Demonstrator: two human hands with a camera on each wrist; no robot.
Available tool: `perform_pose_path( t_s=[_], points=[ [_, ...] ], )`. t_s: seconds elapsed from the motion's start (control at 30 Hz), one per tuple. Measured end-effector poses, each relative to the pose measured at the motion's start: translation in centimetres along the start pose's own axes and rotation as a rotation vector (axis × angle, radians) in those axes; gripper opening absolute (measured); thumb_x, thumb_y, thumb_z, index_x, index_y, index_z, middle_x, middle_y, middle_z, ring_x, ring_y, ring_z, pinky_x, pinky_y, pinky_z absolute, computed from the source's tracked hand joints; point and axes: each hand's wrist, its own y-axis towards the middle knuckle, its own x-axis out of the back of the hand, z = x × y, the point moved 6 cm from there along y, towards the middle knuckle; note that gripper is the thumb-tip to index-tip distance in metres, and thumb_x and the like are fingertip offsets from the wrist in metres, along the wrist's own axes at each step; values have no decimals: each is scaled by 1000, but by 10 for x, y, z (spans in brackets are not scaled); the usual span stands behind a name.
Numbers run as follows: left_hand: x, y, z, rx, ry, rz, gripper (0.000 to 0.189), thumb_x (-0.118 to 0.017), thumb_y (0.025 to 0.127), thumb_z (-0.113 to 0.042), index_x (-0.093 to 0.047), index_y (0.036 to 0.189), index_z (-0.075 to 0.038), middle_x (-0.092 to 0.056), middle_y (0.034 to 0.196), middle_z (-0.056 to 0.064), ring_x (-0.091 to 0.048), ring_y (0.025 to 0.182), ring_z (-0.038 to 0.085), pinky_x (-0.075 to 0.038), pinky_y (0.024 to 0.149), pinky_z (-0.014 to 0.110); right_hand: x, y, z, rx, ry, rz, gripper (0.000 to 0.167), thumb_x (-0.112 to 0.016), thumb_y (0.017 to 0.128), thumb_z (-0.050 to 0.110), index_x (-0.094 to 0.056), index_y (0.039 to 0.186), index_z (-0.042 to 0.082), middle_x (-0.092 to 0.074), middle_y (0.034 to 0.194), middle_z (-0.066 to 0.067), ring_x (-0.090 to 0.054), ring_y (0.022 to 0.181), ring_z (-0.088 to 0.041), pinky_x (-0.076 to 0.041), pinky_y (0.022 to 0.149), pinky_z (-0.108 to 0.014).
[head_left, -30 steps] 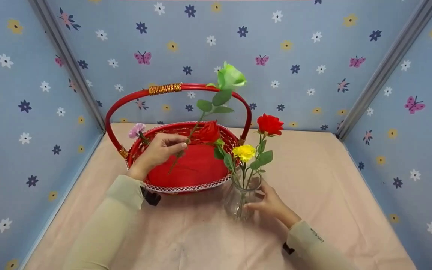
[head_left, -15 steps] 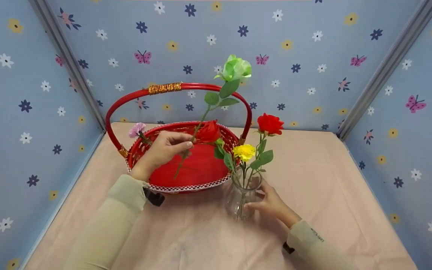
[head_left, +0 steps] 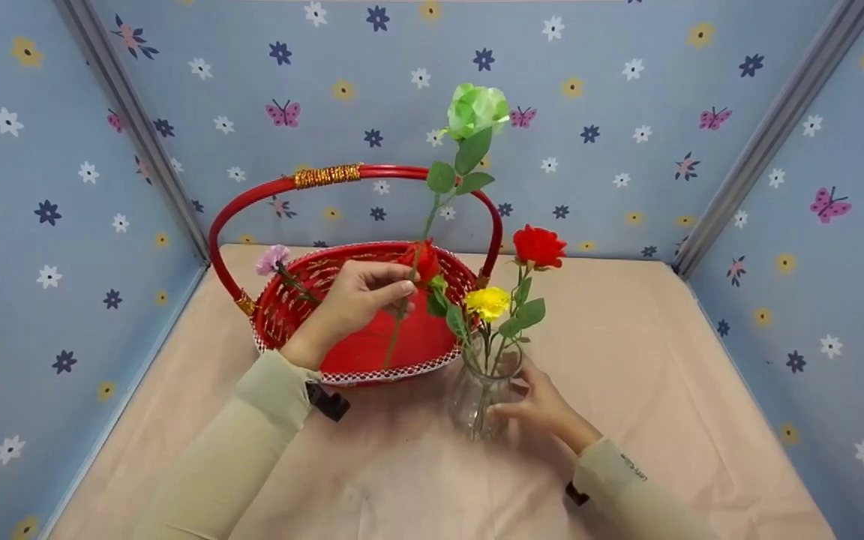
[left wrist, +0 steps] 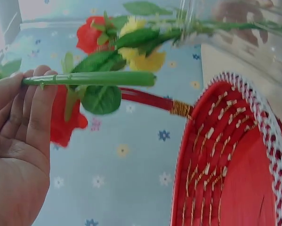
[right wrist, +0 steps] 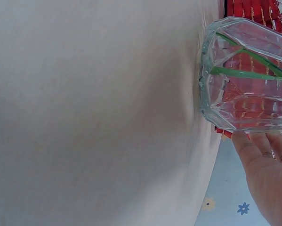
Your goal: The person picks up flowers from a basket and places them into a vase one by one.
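My left hand (head_left: 353,304) pinches the stem of a light green rose (head_left: 477,111) between thumb and fingers. The bloom points up, above the basket handle, and the cut stem end (left wrist: 131,78) shows free of the vase in the left wrist view. My right hand (head_left: 544,409) grips the side of a clear glass vase (head_left: 473,405) standing on the cloth. In the vase are a red rose (head_left: 539,246), a yellow carnation (head_left: 487,303) and a second red rose (head_left: 426,264) leaning left, partly behind my left fingers. Two green stems (right wrist: 239,73) show through the glass in the right wrist view.
Behind the left hand sits a red woven basket (head_left: 387,376) with white trim and a tall arched handle (head_left: 394,172). A pink-purple carnation (head_left: 273,259) lies over its left rim. Pale pink cloth (head_left: 664,337) covers the table; patterned blue walls (head_left: 432,45) enclose it.
My left hand has moved right toward the vase, and the green rose has risen and become more upright. The right hand and vase have stayed in place.
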Motion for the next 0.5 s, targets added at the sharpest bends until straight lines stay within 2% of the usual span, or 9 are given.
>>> perform_pose_path(
  t_s=[0.1,0.27,0.5],
  points=[
    [-9,3,-4,-20,-27,-12,24,-71,104,-4,-75,118,14,-81,88,8,-79,74,21,-68,74,37,0,1,0,12,1,1,91,-94,80,6,-45,157,2,-60,150,-26,-55,144,-48,-46,119,-60],
    [-24,7,-10,-47,-53,-52,22,-72,103,-3,-75,117,14,-77,95,30,-78,74,17,-68,74,38,0,1,0,18,6,-2,92,-95,80,6,-46,157,2,-60,150,-25,-54,144,-47,-47,119,-59],
    [-47,11,-19,-76,-33,-87,18,-73,102,-4,-79,115,7,-78,92,25,-77,74,13,-68,74,35,0,2,0,0,8,4,91,-95,80,4,-46,157,4,-62,149,-22,-56,143,-46,-46,119,-62]
  ],
)
